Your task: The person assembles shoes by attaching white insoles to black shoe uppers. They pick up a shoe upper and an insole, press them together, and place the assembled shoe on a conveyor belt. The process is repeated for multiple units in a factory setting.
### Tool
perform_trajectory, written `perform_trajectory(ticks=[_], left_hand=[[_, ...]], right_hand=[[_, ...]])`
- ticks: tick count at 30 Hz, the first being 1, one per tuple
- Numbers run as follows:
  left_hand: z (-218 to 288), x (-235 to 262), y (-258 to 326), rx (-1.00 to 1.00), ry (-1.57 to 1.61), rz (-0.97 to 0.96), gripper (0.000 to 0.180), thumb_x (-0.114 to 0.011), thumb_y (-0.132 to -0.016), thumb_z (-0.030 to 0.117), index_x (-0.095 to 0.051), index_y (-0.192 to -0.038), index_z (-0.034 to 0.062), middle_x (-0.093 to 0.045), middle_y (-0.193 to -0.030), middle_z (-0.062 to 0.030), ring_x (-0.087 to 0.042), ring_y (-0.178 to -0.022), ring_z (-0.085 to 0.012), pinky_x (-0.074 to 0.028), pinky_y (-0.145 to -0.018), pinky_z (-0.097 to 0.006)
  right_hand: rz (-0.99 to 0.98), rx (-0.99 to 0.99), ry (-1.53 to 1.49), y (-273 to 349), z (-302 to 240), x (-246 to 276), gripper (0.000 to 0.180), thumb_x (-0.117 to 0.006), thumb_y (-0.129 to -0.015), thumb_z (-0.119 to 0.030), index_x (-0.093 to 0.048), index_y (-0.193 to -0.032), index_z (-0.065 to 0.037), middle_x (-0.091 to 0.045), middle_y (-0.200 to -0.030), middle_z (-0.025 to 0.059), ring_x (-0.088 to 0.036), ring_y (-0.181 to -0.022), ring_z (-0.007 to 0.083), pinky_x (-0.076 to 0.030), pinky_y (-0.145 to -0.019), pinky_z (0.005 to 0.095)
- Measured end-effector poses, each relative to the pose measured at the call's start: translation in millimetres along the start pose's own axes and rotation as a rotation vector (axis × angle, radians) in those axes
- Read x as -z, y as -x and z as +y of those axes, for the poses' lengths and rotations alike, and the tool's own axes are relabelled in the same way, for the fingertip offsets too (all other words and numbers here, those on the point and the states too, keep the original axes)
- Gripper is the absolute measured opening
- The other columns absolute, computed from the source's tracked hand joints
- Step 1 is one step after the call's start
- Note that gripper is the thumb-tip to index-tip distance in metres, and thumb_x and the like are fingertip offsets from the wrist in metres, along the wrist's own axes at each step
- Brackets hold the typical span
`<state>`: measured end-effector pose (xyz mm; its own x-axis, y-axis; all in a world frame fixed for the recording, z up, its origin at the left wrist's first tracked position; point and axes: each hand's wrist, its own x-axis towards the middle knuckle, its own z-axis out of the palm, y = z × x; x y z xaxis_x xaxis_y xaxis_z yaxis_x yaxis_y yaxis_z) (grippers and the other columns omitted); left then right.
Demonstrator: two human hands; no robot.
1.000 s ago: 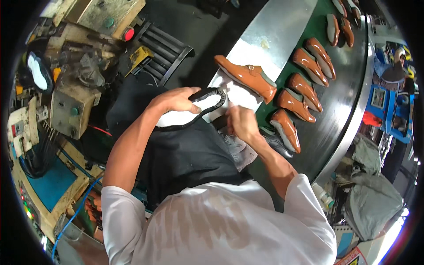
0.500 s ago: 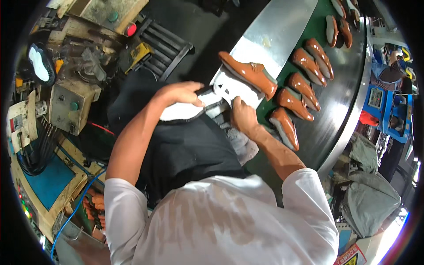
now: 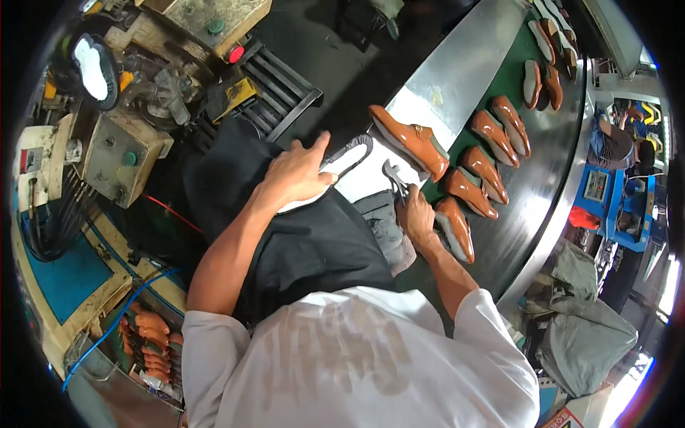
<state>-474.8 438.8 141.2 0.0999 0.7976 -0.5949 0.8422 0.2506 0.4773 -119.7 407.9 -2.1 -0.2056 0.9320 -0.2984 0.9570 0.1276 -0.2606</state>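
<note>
Across my lap lies a shoe, bottom up, with a white sole face and dark edge (image 3: pixel 348 156). My left hand (image 3: pixel 296 173) rests on it, index finger stretched out and thumb apart over the white face; its other fingers are partly hidden. Pincers with dark metal jaws (image 3: pixel 393 172) are gripped by their handles in my right hand (image 3: pixel 418 215), jaws parted and clear of the shoe. Just beyond the jaws, a glossy brown buckled shoe (image 3: pixel 412 140) lies on a white sheet (image 3: pixel 371 175). A grey cloth-like piece (image 3: pixel 389 228) hangs beside my right hand.
A green-and-metal conveyor (image 3: pixel 535 192) on the right carries several glossy brown shoes (image 3: pixel 484 175). A metal shelf (image 3: pixel 464 71) runs alongside. Machinery with control boxes (image 3: pixel 121 160) stands on the left, near a black slatted rack (image 3: pixel 275 89). A blue hose (image 3: pixel 118 317) curves at lower left.
My right hand has drawn back toward me and rightward, so the pincers now show away from the shoe. The left hand's index finger has lifted and spread from the shoe. The whole view has shifted slightly.
</note>
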Motion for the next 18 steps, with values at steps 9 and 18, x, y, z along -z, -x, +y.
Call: perform_trajectory(ticks=[9,18], left_hand=[[4.7,0.9,123.3,0.013,0.092,0.754,0.09,-0.085,-0.087,0.021,-0.039,-0.165,0.0188,-0.048,-0.145,-0.0335,-0.058,-0.127,-0.0532,-0.052,-0.104,-0.055],[-81.3,-50.2,271.6,-0.219,1.088,0.945,0.108,-0.084,-0.088,0.018,-0.017,-0.173,0.0083,-0.03,-0.175,-0.0202,-0.03,-0.161,-0.0306,-0.033,-0.127,-0.043]], right_hand=[[-0.604,0.302,-1.8,-34.2,-209.9,113.7,0.095,-0.075,-0.1,-0.05,-0.024,-0.17,-0.013,-0.05,-0.159,0.0138,-0.054,-0.143,0.0305,-0.043,-0.119,0.0484],[-1.014,0.393,-1.598,10.2,-402.5,123.2,0.049,-0.076,-0.101,-0.04,-0.062,-0.134,-0.007,-0.07,-0.127,0.0081,-0.069,-0.116,0.0256,-0.055,-0.105,0.0478]])
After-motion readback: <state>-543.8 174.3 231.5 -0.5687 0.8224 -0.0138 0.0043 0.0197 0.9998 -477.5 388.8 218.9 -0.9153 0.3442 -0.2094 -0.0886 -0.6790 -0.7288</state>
